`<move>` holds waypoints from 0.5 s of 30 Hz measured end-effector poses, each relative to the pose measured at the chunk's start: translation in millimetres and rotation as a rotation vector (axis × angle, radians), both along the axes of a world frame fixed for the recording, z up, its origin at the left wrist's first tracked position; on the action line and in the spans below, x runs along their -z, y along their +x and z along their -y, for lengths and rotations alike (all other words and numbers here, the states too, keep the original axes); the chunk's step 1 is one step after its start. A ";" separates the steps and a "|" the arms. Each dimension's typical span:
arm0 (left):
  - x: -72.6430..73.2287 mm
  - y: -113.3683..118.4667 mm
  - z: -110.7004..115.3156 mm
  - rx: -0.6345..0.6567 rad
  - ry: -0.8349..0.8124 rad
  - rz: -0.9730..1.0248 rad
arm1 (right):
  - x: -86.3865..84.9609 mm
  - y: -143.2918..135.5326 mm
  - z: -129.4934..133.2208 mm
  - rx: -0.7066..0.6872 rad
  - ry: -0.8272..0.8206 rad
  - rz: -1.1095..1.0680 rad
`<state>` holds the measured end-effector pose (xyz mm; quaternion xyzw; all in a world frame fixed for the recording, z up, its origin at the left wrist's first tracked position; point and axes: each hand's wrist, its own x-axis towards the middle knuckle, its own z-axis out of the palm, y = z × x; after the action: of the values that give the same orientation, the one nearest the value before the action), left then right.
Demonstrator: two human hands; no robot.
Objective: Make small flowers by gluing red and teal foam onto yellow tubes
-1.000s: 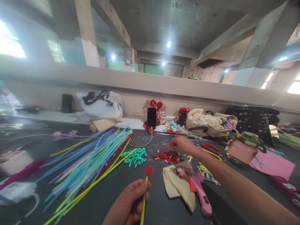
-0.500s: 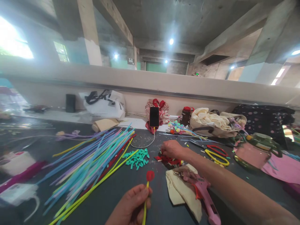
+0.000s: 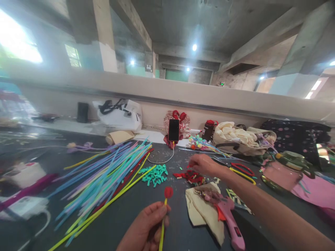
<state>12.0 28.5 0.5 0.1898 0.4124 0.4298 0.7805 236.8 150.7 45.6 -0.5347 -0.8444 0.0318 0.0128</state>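
A: L-to-R across worktop (image 3: 179, 223), pls?

B: Fuzzy stems (image 3: 112, 174), assorted colours, long, laid diag. L hand (image 3: 149, 225) — pinching yellow stem (image 3: 161, 234), long axis fwd, rounded red head (image 3: 168, 194) at far end.

A: Next?

B: Short red pcs (image 3: 193, 178), heaped beyond and R of head. R hand (image 3: 202, 164) nearer, fingers bunched over heap — can't tell if gripping any. Cream cloth (image 3: 192, 211), folded, under pink glue gun (image 3: 234, 226), smooth, prob. plastic.

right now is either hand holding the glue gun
No, the glue gun lies partly on the cream cloth, while the left hand holds a yellow stem and the right hand is at the red pieces.
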 end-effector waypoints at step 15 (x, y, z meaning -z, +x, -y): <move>1.0 6.4 12.4 0.037 0.137 0.058 | 4.5 -57.6 158.3 0.105 -0.080 -0.722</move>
<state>18.3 16.1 -0.4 0.2375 0.3556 0.4480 0.7851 179.2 -7.6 41.0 -0.5315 -0.7549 0.2510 0.2908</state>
